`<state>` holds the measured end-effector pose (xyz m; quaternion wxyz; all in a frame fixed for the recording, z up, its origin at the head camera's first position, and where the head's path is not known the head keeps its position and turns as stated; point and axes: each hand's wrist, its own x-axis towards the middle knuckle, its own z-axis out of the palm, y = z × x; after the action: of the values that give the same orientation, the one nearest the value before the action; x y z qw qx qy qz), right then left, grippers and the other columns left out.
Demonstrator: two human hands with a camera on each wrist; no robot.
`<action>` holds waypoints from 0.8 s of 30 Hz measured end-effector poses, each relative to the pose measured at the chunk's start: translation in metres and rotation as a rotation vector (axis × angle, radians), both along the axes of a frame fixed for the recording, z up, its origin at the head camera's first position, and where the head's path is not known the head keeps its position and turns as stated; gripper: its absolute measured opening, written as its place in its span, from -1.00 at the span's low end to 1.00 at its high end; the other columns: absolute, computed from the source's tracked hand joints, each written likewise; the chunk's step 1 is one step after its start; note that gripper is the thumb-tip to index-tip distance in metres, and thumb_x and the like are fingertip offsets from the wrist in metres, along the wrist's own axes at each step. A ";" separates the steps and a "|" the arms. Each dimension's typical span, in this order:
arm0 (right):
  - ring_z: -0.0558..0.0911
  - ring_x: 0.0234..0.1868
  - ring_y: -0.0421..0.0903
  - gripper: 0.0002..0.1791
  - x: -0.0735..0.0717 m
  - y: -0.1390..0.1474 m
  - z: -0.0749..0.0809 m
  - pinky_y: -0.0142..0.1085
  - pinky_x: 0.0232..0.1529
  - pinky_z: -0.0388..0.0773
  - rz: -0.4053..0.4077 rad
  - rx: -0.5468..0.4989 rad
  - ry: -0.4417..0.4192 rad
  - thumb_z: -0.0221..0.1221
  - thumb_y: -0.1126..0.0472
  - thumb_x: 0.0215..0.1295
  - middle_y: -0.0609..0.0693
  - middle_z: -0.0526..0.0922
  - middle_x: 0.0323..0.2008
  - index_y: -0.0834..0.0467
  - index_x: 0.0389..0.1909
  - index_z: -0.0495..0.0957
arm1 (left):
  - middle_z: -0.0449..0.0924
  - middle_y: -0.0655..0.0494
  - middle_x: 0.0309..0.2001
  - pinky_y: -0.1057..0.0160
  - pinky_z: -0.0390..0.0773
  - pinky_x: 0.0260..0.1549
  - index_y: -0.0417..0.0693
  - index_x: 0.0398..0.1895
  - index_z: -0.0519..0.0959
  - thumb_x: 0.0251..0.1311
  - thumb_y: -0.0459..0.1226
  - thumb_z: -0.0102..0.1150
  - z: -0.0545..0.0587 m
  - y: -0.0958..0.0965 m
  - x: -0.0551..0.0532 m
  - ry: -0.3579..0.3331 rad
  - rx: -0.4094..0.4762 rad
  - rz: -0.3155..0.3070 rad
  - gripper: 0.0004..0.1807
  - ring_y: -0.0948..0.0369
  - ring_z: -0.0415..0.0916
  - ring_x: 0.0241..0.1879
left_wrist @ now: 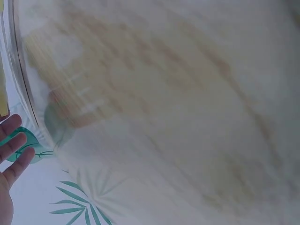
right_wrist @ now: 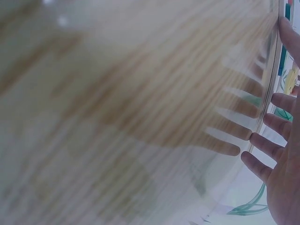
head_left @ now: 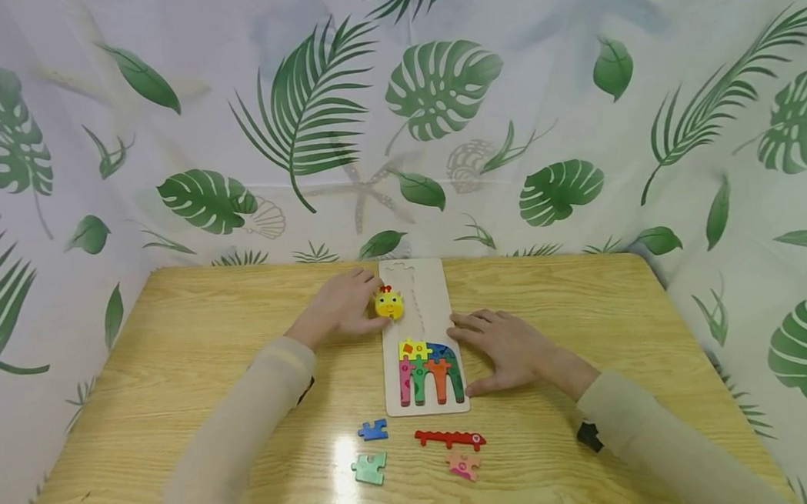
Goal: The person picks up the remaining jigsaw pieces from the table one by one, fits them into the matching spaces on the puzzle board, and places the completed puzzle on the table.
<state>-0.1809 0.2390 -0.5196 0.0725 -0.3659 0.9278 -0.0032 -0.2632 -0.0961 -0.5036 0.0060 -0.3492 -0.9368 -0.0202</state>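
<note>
A yellow giraffe-head puzzle piece with red horns is pinched between the thumb and fingers of my left hand, above the left side of a wooden puzzle board. Coloured body and leg pieces fit together in the lower part of the board. The long neck recess above them holds no piece. My right hand lies with spread fingers along the board's right edge, fingertips touching it. In the right wrist view those fingers are extended. The left wrist view shows only some left fingers, not the giraffe head.
Loose on the wooden table in front of the board lie a blue piece, a green piece, a long red piece and a pink-orange piece. Behind the table hangs a white leaf-print cloth.
</note>
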 end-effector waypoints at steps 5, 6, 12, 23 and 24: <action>0.39 0.54 0.16 0.18 0.000 -0.001 0.000 0.22 0.48 0.40 0.001 -0.011 -0.001 0.03 -0.74 0.12 0.02 0.25 0.65 -0.10 0.63 0.26 | 0.60 -0.06 0.20 0.01 0.59 0.27 -0.14 0.28 0.54 0.30 0.31 0.12 0.001 0.005 -0.004 -0.005 -0.006 0.008 -0.21 -0.01 0.53 0.18; 0.38 0.54 0.16 0.18 0.001 -0.001 0.000 0.21 0.48 0.40 0.001 -0.012 -0.001 0.04 -0.74 0.12 0.02 0.25 0.65 -0.10 0.63 0.26 | 0.59 -0.06 0.20 0.01 0.58 0.27 -0.13 0.28 0.53 0.30 0.32 0.11 0.000 0.007 -0.006 -0.006 -0.008 0.011 -0.21 0.00 0.52 0.18; 0.38 0.54 0.16 0.17 0.001 -0.002 0.002 0.22 0.49 0.39 -0.007 -0.009 -0.006 0.06 -0.73 0.12 0.02 0.25 0.65 -0.10 0.62 0.26 | 0.59 -0.06 0.22 0.01 0.57 0.31 -0.12 0.32 0.51 0.34 0.31 0.11 0.000 0.012 -0.011 -0.016 -0.012 0.041 -0.21 0.00 0.51 0.21; 0.37 0.55 0.16 0.16 0.001 -0.003 0.003 0.24 0.49 0.38 -0.010 -0.012 -0.014 0.06 -0.72 0.12 0.02 0.25 0.65 -0.10 0.62 0.26 | 0.54 -0.10 0.37 0.00 0.52 0.42 -0.12 0.38 0.48 0.32 0.30 0.17 -0.005 0.012 -0.021 -0.013 -0.024 0.078 -0.18 -0.04 0.47 0.41; 0.37 0.55 0.16 0.17 0.000 -0.003 0.003 0.24 0.50 0.38 -0.011 -0.012 -0.016 0.06 -0.73 0.12 0.02 0.25 0.65 -0.10 0.62 0.26 | 0.54 -0.10 0.37 0.00 0.52 0.42 -0.12 0.38 0.48 0.32 0.30 0.17 -0.004 0.012 -0.021 -0.016 -0.022 0.079 -0.18 -0.04 0.46 0.41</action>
<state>-0.1804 0.2363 -0.5166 0.0776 -0.3613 0.9291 -0.0120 -0.2846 -0.0839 -0.5080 -0.0044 -0.3119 -0.9500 -0.0123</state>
